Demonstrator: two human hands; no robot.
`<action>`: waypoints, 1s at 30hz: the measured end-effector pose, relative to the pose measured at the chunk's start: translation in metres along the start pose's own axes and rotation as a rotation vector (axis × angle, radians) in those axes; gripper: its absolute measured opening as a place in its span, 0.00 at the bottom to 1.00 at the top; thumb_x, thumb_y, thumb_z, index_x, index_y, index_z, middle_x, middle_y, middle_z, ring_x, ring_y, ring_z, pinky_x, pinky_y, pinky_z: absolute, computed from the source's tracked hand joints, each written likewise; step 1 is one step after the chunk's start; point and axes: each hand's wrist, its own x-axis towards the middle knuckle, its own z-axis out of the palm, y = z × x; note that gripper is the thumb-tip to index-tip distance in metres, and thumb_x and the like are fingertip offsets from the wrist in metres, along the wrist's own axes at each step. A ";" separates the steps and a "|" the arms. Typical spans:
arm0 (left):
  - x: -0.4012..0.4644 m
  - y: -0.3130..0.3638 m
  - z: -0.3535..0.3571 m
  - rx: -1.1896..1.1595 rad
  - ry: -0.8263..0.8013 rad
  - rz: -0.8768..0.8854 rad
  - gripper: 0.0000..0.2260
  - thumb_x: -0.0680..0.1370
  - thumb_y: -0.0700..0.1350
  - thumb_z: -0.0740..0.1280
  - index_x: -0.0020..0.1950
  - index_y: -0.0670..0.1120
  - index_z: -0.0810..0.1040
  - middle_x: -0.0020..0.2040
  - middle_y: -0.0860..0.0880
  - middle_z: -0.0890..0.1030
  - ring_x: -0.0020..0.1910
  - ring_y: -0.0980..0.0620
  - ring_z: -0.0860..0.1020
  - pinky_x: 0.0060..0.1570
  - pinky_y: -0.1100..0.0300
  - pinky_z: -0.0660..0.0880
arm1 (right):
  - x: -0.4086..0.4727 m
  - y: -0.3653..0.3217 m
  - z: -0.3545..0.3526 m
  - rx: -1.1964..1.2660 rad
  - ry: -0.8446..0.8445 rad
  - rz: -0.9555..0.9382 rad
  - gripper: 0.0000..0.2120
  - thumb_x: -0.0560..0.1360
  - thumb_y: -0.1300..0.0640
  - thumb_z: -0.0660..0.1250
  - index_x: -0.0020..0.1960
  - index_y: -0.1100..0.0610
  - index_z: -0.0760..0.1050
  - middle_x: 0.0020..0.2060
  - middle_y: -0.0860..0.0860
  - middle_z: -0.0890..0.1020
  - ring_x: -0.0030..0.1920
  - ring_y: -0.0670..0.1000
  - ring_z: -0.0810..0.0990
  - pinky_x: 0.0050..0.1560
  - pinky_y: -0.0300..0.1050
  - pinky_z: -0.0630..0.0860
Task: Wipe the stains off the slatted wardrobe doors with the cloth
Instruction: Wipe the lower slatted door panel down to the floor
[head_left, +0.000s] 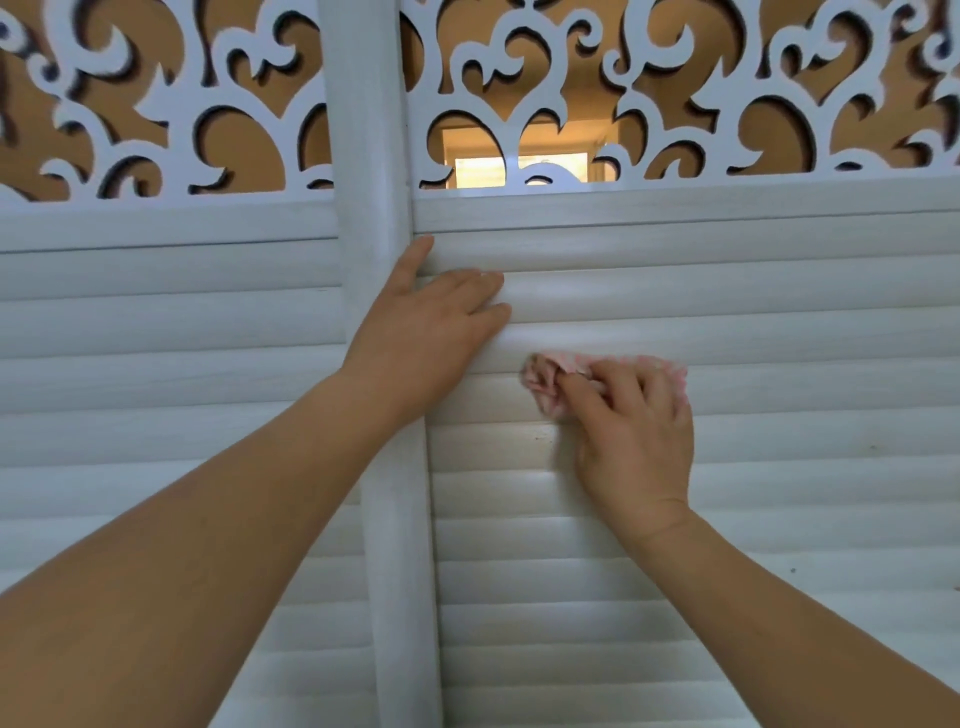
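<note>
White slatted wardrobe doors (779, 322) fill the view, split by a vertical white post (400, 519). My right hand (636, 441) presses a crumpled pink-and-white cloth (545, 382) against a slat of the right door, just right of the post. My left hand (426, 332) lies flat with fingers spread on the slats above and to the left of the cloth, its thumb along the post's edge. A small dark speck (872, 447) shows on a slat to the right; another tiny mark (793, 570) sits lower.
Above the slats runs a white carved scrollwork panel (519, 78) with openings onto a tan backing and a lit gap (478, 161). The left door's slats (156, 364) extend to the left edge of the view.
</note>
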 end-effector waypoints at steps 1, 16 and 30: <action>0.001 -0.002 -0.001 0.010 -0.015 -0.007 0.14 0.71 0.37 0.62 0.52 0.42 0.82 0.56 0.39 0.81 0.53 0.40 0.80 0.61 0.32 0.59 | -0.001 -0.009 0.002 -0.006 0.000 -0.023 0.17 0.68 0.58 0.57 0.50 0.53 0.82 0.49 0.53 0.81 0.52 0.58 0.69 0.44 0.52 0.72; -0.003 0.002 0.008 0.069 0.059 -0.069 0.15 0.71 0.34 0.64 0.56 0.44 0.82 0.58 0.41 0.80 0.55 0.42 0.80 0.65 0.35 0.53 | -0.030 -0.060 0.027 -0.039 -0.070 -0.375 0.25 0.68 0.59 0.55 0.63 0.52 0.76 0.55 0.52 0.77 0.54 0.57 0.70 0.59 0.65 0.68; -0.006 0.023 0.018 0.083 0.142 -0.185 0.16 0.68 0.31 0.70 0.55 0.39 0.80 0.58 0.38 0.79 0.56 0.40 0.78 0.65 0.35 0.53 | -0.038 0.052 -0.020 -0.181 -0.104 0.051 0.17 0.69 0.53 0.58 0.49 0.55 0.82 0.46 0.56 0.81 0.48 0.61 0.75 0.45 0.54 0.72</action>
